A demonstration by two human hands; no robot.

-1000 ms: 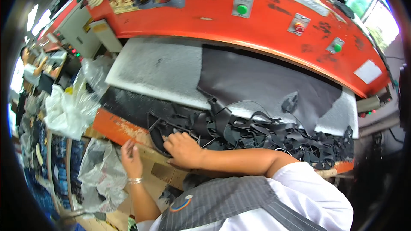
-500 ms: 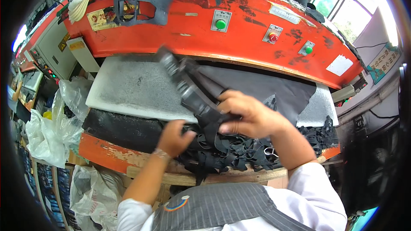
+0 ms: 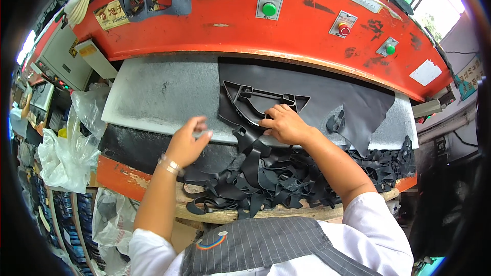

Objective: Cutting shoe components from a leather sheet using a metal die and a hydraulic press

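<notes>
A dark metal cutting die point(image 3: 246, 92), a curved outline with braced crossbars, rests flat on a black leather sheet point(image 3: 353, 97). My right hand point(image 3: 286, 125) grips the die's near curved edge, fingers on top and thumb toward me. The sheet covers the middle and right of a pale grey cutting board point(image 3: 158, 94), and a cut flap curls up near its front right. To the left, my left hand point(image 3: 187, 142) is held over the board's front edge, holding nothing, its fingers apart and half curled. Cut leather strips trail from the sheet's near edge beneath my right wrist.
An orange press beam point(image 3: 220, 38) with green buttons and a red knob spans the far side, close behind the board. Tangled black leather scraps point(image 3: 286, 181) heap along the front ledge. Clear plastic bags point(image 3: 64, 158) hang at the left; grey cut leather drapes over the beam.
The die, raised and tilted before, now lies flat on the leather, with my right hand still on it. My left hand has moved up and left. The view has shifted slightly.
</notes>
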